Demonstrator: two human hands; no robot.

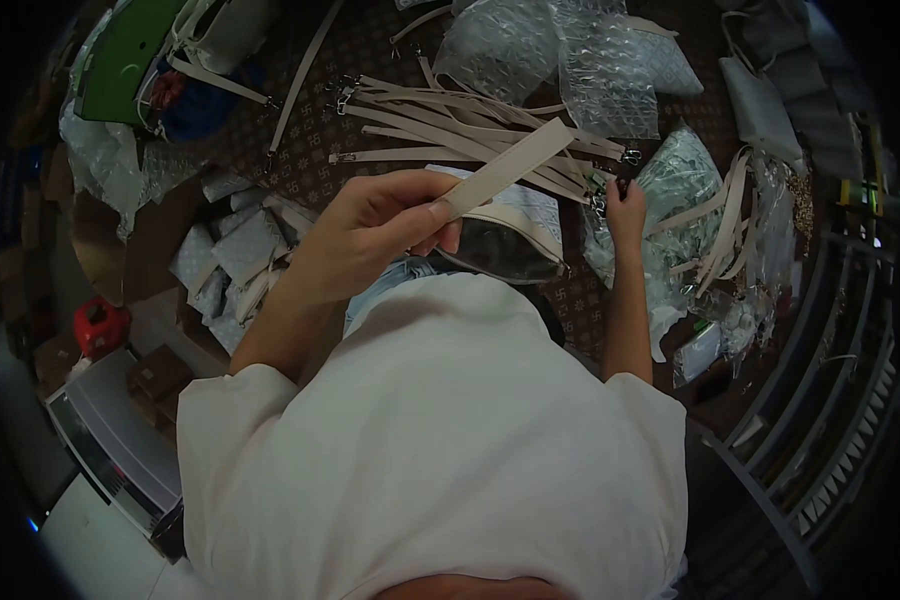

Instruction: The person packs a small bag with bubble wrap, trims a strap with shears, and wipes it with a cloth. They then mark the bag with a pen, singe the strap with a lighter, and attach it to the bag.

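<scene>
Between the thumb and fingers of my left hand (405, 220) is a beige bag strap (515, 168), its wide stitched end slanting up to the right. Just under that hand lies a handbag (545, 235) with its zipped mouth open and a dark inside showing. My right hand (625, 212) reaches to the right, fingers closed at the metal clasps (598, 203) of other straps. Something small and dark shows at its fingertips, too small to name. A heap of beige straps (470, 125) with metal clips spreads across the patterned brown cloth beyond both hands.
Bubble wrap (605, 75) covers the back of the work surface. Clear plastic bags (680, 175) and more straps (730, 220) lie at right. Wrapped pieces fill a cardboard box (120, 250) at left. A metal rack (820, 370) stands at right, near a green bag (125, 65)'s opposite side.
</scene>
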